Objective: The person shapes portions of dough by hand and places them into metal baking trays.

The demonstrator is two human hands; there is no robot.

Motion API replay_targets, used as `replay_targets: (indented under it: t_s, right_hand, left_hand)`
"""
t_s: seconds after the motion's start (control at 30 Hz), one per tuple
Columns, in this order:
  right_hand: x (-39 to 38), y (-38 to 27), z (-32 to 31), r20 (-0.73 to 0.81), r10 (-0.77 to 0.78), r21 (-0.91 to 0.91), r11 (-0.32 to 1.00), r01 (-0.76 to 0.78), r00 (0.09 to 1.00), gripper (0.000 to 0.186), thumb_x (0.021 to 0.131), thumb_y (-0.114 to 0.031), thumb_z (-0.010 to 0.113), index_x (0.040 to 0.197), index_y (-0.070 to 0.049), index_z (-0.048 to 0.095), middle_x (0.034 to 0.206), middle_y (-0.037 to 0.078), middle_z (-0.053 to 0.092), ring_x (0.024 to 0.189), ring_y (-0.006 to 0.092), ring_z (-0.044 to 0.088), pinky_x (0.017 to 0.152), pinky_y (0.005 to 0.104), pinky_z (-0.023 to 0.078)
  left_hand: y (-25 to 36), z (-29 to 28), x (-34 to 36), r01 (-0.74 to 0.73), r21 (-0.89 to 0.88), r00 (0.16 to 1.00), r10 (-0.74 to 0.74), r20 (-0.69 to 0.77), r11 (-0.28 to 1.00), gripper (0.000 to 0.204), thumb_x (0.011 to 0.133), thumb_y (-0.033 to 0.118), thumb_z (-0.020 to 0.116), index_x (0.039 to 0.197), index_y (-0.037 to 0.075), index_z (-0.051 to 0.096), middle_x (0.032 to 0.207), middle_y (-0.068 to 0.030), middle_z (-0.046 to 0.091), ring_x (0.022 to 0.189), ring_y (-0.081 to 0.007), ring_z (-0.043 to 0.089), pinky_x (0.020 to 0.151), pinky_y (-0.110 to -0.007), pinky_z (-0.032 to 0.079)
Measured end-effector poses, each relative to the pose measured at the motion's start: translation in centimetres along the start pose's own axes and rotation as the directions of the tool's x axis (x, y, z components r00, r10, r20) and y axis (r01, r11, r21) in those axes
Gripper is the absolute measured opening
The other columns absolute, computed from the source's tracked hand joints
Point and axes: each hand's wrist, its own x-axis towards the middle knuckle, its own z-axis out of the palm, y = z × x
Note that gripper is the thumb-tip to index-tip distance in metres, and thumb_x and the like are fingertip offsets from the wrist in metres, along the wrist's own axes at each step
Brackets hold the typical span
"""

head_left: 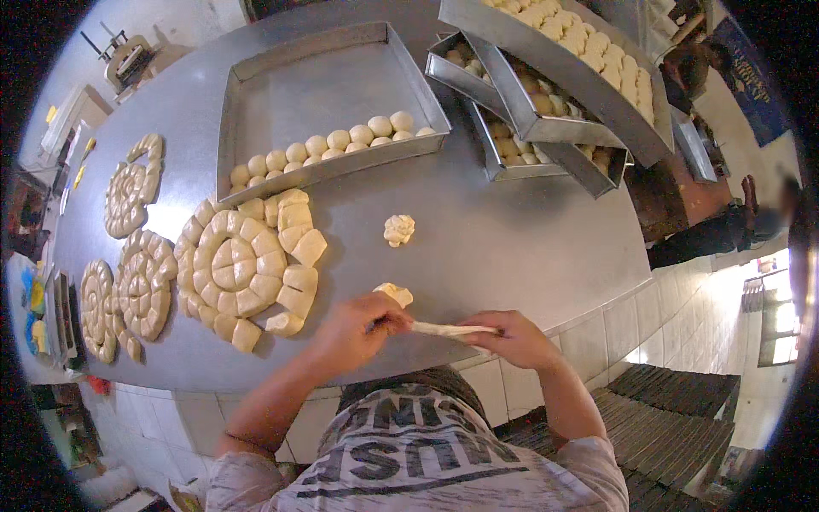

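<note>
A pale, stretched strip of dough [448, 329] spans my two hands near the front edge of the steel table. My left hand [363, 327] is closed on one end, while the fingers of my right hand [508, 340] grip the other. Just behind my left hand lies a small lump of dough [392, 293], with another crumpled piece [399, 229] farther back. To the left are coiled rings of cut dough portions [239, 268], [141, 282]. Beyond them a metal tray [333, 171] holds rows of dough balls [359, 136] along its near side.
Stacked metal trays [554, 128] with dough pieces fill the back right of the steel table [554, 256]. Two people [708, 230], [687, 72] are at the far right. Dark slatted racks or trays [648, 427] lie low at the right. A metal device [128, 60] stands at the back left.
</note>
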Motion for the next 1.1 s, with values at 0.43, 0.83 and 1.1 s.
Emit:
replay_targets:
  t_s: [0.43,0.83,1.1]
  right_hand:
    - [9.4,5.2,-1.3,-0.668,-0.429,-0.637,0.753,-0.168,0.608,0.031,0.079,-0.030,0.059,0.099,-0.006,0.055,0.106,0.017,0.053,0.104,0.0355,0.045,0.093,0.0471,0.032]
    - [7.8,7.7,-3.7,-0.681,-0.497,-0.576,0.817,0.025,0.539,0.022,0.067,-0.017,0.068,0.082,-0.006,0.056,0.091,0.013,0.055,0.090,0.0333,0.049,0.079,0.0436,0.039]
    - [7.7,6.8,-5.7,-0.614,-0.499,-0.682,0.725,-0.094,0.611,0.029,0.070,-0.015,0.065,0.093,-0.003,0.054,0.100,0.017,0.054,0.096,0.0348,0.049,0.084,0.0442,0.040]
  left_hand:
    - [-5.6,0.2,9.2,-0.051,0.395,0.941,0.176,-0.288,0.917,0.017,0.078,0.015,0.065,0.095,0.010,0.065,0.097,-0.0128,0.054,0.088,-0.0282,0.054,0.075,-0.038,0.046]
    - [-5.1,-8.9,15.5,-0.046,0.432,0.778,0.303,-0.550,0.901,0.012,0.081,0.014,0.061,0.089,0.005,0.062,0.085,-0.0125,0.060,0.081,-0.0293,0.059,0.071,-0.039,0.047]
    - [-16.1,-12.6,26.7,0.233,0.675,0.755,0.307,-0.580,0.700,0.028,0.086,0.029,0.053,0.103,0.008,0.061,0.101,-0.0159,0.061,0.099,-0.0322,0.056,0.085,-0.042,0.044]
